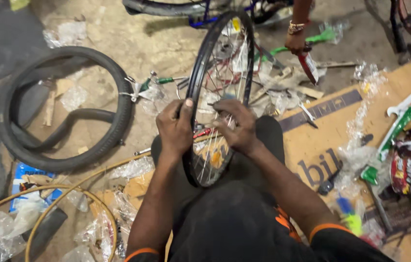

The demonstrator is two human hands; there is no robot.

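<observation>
A black spoked bicycle wheel rim (199, 68) stands upright between my knees, its lower part resting on my lap. My left hand (175, 127) grips the rim's left edge, thumb up along it. My right hand (234, 125) reaches into the spokes (225, 73) near the middle, fingers pinched on a spoke or a small dark tool; I cannot tell which. A small red-handled tool (202, 133) shows between my two hands behind the spokes.
A black tyre (118, 97) with a loose inner tube lies at left. Flattened cardboard (312, 140) at right carries a white spanner (409, 99), green parts and plastic wrappers. Another person's hand (296, 41) holds a red-handled tool at the top. Tan hoops (69, 194) lie lower left.
</observation>
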